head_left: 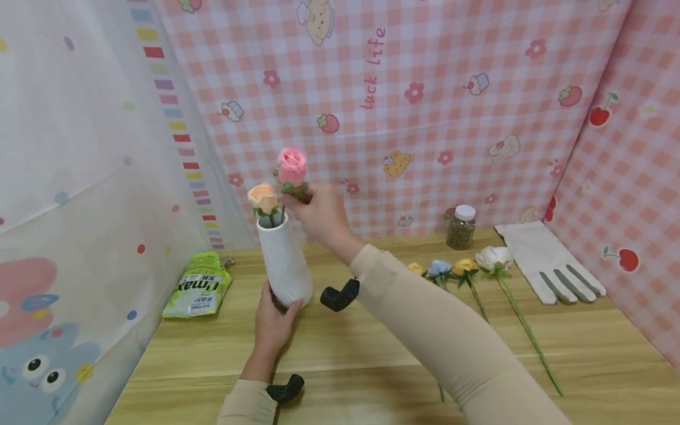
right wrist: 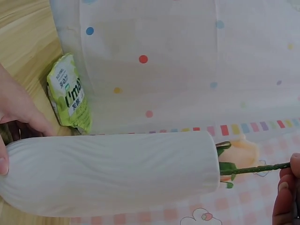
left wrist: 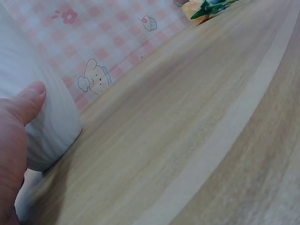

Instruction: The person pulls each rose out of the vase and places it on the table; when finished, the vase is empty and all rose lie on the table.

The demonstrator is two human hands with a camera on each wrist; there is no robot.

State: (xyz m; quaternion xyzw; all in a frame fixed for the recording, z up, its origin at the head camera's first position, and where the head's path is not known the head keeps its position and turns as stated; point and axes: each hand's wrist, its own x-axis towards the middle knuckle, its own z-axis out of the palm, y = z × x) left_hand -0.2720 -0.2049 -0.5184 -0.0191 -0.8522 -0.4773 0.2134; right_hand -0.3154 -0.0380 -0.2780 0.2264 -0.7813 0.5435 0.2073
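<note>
The pink rose (head_left: 292, 167) is up above the mouth of the white vase (head_left: 287, 265), and my right hand (head_left: 325, 211) pinches it by the stem just below the bloom, with the lower stem running down inside the vase. My left hand (head_left: 273, 324) is curled round the vase near its base, thumb on the near side, and the base sits on the tabletop (head_left: 361, 366); I can't tell if the vase is quite upright. A peach rose (head_left: 263, 198) already stands in the vase, its bloom close over the rim, beside the pink rose's stem. Left of the vase lies a green and white bag (head_left: 199, 289). Well off to my right, 4 roses lie on the tabletop: 2 yellow, 1 blue (head_left: 440, 268) and 1 white (head_left: 494, 258). Behind them stands a clear jar (head_left: 461, 230) with a white lid, and next to that lies a white and grey glove (head_left: 547, 260).
</note>
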